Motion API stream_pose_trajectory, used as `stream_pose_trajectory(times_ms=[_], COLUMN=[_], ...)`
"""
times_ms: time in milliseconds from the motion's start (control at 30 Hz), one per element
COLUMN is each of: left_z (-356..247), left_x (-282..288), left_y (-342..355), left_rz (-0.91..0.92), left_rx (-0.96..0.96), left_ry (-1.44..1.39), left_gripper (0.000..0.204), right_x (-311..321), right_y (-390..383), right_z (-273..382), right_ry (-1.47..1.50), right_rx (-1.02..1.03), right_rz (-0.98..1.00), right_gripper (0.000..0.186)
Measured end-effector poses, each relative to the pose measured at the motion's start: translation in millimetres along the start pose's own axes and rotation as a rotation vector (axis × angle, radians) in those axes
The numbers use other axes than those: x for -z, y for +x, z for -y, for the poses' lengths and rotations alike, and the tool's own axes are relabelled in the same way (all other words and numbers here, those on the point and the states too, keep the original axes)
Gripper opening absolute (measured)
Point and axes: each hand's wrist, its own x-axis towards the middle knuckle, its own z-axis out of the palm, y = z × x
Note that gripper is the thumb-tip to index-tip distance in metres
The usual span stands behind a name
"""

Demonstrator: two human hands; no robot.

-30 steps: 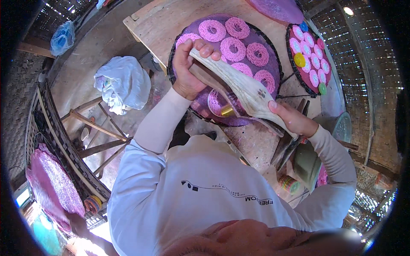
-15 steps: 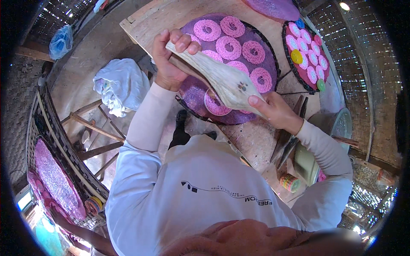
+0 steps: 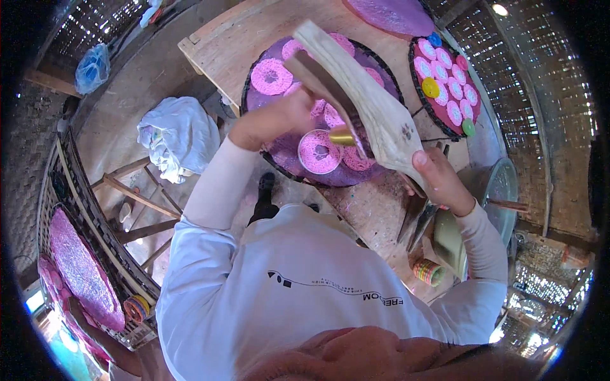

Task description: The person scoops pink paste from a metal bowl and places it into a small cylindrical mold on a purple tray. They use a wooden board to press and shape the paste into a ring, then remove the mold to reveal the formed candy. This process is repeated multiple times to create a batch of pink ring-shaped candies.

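Observation:
A pale wooden two-armed press (image 3: 375, 101) hangs tilted over a round tray (image 3: 401, 82), its arms spread apart at the upper end. A brass-coloured cylinder (image 3: 342, 136) shows at the press's side. My right hand (image 3: 445, 181) is closed round the press's lower end, thumb on top. Smeared by motion, my left hand (image 3: 279, 117) is beside the darker arm of the press; its fingers are hard to make out. Pink rings of fine strands (image 3: 272, 77) lie on the tray's purple sheet. One sits inside a white hoop (image 3: 301, 160) below the cylinder.
A wooden table (image 3: 216, 47) carries the tray. At the right stand a second tray of pink and white rings (image 3: 454, 113), a large tub (image 3: 502, 184) and a stack of coloured hoops (image 3: 429, 272). A white bundle (image 3: 181, 133) and wooden frame (image 3: 140, 197) are left. Another person's arm (image 3: 105, 336) shows lower left.
The press has shifted right and turned steeper, and its arms have parted. My left hand has come off the pale arm and moved down. The brass-coloured cylinder has come into sight.

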Motion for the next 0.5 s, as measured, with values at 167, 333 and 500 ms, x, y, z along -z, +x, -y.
stream_pose_trajectory(times_ms=[167, 333, 500], left_z=[-8, -16, -21], left_x=[-36, -27, -22], left_y=[9, -12, -45], left_rz=[-0.108, -0.349, -0.727], left_rx=[-0.059, -0.223, 0.058], left_ry=[0.829, 1.165, 0.614], left_gripper=[0.043, 0.038, 0.034], right_x=[-24, -50, -70], right_y=[8, 54, 68], right_z=[11, -107, -67], right_ry=[0.571, -0.115, -0.729], right_rx=[0.003, 0.660, 0.646], right_rz=[0.165, -0.370, -0.355], right_gripper=[0.048, 0.045, 0.053])
